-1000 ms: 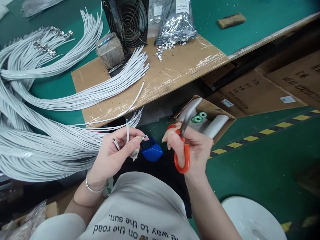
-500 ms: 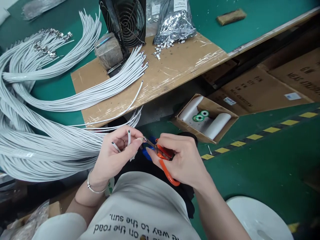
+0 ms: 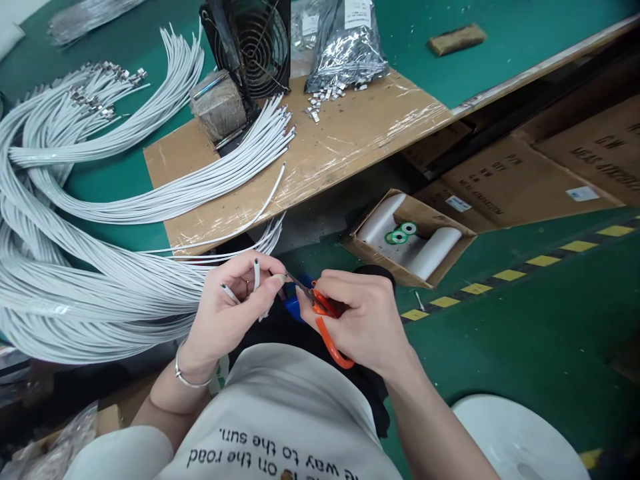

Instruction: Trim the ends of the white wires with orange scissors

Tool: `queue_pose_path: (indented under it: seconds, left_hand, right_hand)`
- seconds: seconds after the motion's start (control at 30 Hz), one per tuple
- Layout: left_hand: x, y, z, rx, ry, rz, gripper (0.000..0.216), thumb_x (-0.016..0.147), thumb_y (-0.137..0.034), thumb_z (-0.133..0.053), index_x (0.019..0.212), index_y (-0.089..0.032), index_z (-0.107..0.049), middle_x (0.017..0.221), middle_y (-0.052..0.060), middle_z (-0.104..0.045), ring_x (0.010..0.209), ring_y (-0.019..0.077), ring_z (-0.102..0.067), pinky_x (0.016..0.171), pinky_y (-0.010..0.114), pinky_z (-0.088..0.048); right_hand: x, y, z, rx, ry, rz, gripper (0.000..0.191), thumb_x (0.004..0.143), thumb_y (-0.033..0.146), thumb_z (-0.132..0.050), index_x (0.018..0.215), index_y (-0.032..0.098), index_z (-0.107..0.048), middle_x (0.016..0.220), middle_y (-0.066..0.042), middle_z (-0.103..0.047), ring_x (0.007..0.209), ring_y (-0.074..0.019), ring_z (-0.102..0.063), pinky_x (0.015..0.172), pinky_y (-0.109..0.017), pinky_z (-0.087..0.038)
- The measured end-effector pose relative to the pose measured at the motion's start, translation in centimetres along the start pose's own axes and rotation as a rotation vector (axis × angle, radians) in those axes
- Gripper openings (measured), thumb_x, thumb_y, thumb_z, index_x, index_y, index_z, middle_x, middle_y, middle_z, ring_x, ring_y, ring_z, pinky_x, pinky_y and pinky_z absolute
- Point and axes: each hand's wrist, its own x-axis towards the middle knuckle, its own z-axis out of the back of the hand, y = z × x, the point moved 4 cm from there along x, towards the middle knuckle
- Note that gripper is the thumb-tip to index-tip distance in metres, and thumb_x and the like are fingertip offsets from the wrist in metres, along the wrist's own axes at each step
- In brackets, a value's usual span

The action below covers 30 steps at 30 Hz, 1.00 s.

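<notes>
So the white cables I'm looking at are in the left hand, just off the front edge of the worktop. Two dark-tipped ends poke out of that hand, and its thumb and index finger are pinching something tiny that I can't properly make out. The scissors reach right up to that pinch, so I can't tell if the blades actually touch anything. The right hand has its fingers wrapped around the orange handles, which hides part of them. There's a blue object right behind the scissors, mostly covered, no idea what it is.

The worktop is green, with a scuffed cardboard sheet on it. Big cable bundles fill the left side and run out of my view. Further back sit a black fan, a wrapped block and a shiny plastic bag cut off at the top, with small loose connectors in front of it.

Down on the green floor there's an open carton with white rolls and green spools inside, yellow-and-black tape, and a white disc cropped by the bottom edge.
</notes>
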Motion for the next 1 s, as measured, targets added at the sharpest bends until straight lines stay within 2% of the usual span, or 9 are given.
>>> queue_pose_path:
  seconds: [0.17, 0.23, 0.33, 0.4, 0.5, 0.73, 0.87, 0.93, 1.0]
  left_hand:
    - [-0.1, 0.0, -0.1, -0.002, -0.013, 0.005, 0.01, 0.108, -0.035, -0.073, 0.106, -0.025, -0.076, 0.074, -0.001, -0.054, 0.062, 0.0015, -0.047, 0.059, 0.008, -0.039]
    - [-0.1, -0.1, -0.2, -0.021, -0.017, 0.027, 0.011, 0.108, -0.033, -0.073, 0.105, -0.024, -0.077, 0.076, -0.001, -0.057, 0.064, 0.0016, -0.05, 0.06, 0.008, -0.041]
    - [0.0, -0.1, -0.2, -0.148, -0.02, 0.105, 0.012, 0.108, -0.032, -0.074, 0.105, -0.022, -0.08, 0.078, 0.001, -0.062, 0.066, 0.0011, -0.055, 0.061, 0.007, -0.043]
    - [0.1, -0.2, -0.1, -0.245, -0.011, 0.148, 0.013, 0.108, -0.032, -0.074, 0.105, -0.022, -0.083, 0.078, 0.002, -0.063, 0.062, 0.0004, -0.053, 0.055, 0.006, -0.037]
    - [0.4, -0.3, 0.2, -0.291, -0.004, 0.18, 0.018, 0.106, -0.036, -0.077, 0.102, -0.019, -0.083, 0.072, 0.003, -0.057, 0.056, -0.0001, -0.041, 0.049, 0.009, -0.023]
    - [0.8, -0.4, 0.8, -0.327, 0.017, 0.204, 0.023, 0.105, -0.035, -0.077, 0.098, -0.013, -0.08, 0.066, 0.001, -0.047, 0.053, 0.0002, -0.028, 0.049, 0.014, -0.016]
    - [0.7, -0.4, 0.9, -0.322, 0.022, 0.19, 0.024, 0.104, -0.033, -0.078, 0.097, -0.011, -0.078, 0.067, 0.002, -0.05, 0.054, 0.0009, -0.031, 0.049, 0.014, -0.018]
    - [0.7, -0.3, 0.9, -0.325, 0.035, 0.192, 0.022, 0.104, -0.033, -0.078, 0.097, -0.012, -0.078, 0.066, 0.001, -0.048, 0.054, 0.0016, -0.032, 0.049, 0.015, -0.018]
    - [0.6, -0.2, 0.8, -0.351, 0.059, 0.207, 0.02, 0.105, -0.033, -0.077, 0.099, -0.014, -0.08, 0.067, 0.002, -0.05, 0.055, 0.0016, -0.033, 0.049, 0.014, -0.018]
  right_hand:
    - [0.0, 0.1, -0.2, 0.008, -0.056, 0.038, 0.042, 0.087, -0.002, -0.062, 0.064, 0.012, -0.031, 0.063, 0.005, -0.03, 0.058, -0.003, -0.021, 0.052, -0.018, -0.02]
    - [0.1, -0.2, -0.1, 0.018, -0.119, 0.028, 0.042, 0.088, -0.003, -0.063, 0.064, 0.012, -0.032, 0.063, 0.005, -0.029, 0.058, -0.0031, -0.022, 0.052, -0.018, -0.02]
    - [0.1, -0.7, 0.5, 0.028, -0.208, 0.003, 0.046, 0.091, -0.003, -0.064, 0.065, 0.012, -0.03, 0.063, 0.005, -0.026, 0.06, -0.0039, -0.019, 0.052, -0.02, -0.017]
    - [0.2, -0.9, 0.9, 0.032, -0.227, 0.0, 0.048, 0.093, -0.004, -0.065, 0.065, 0.012, -0.03, 0.063, 0.005, -0.025, 0.06, -0.004, -0.019, 0.051, -0.02, -0.017]
    - [0.2, -1.1, 1.1, 0.042, -0.225, -0.011, 0.048, 0.094, -0.002, -0.068, 0.066, 0.012, -0.032, 0.063, 0.005, -0.028, 0.058, -0.0037, -0.022, 0.051, -0.019, -0.019]
    - [0.2, -1.6, 0.9, 0.083, -0.221, -0.079, 0.053, 0.095, 0.008, -0.08, 0.065, 0.013, -0.037, 0.062, 0.004, -0.033, 0.057, -0.0045, -0.028, 0.051, -0.021, -0.023]
    - [0.2, -2.0, 1.5, 0.144, -0.274, -0.179, 0.043, 0.1, 0.02, -0.08, 0.064, 0.013, -0.057, 0.062, 0.002, -0.047, 0.058, -0.0057, -0.038, 0.055, -0.021, -0.03]
    - [0.4, -2.0, 1.9, 0.165, -0.302, -0.205, 0.03, 0.098, 0.021, -0.081, 0.07, 0.016, -0.07, 0.065, 0.001, -0.054, 0.06, -0.0065, -0.043, 0.056, -0.02, -0.034]
    - [0.6, -2.0, 2.3, 0.196, -0.325, -0.226, 0.021, 0.095, 0.02, -0.082, 0.074, 0.019, -0.076, 0.068, 0.0, -0.058, 0.061, -0.0068, -0.045, 0.056, -0.019, -0.036]
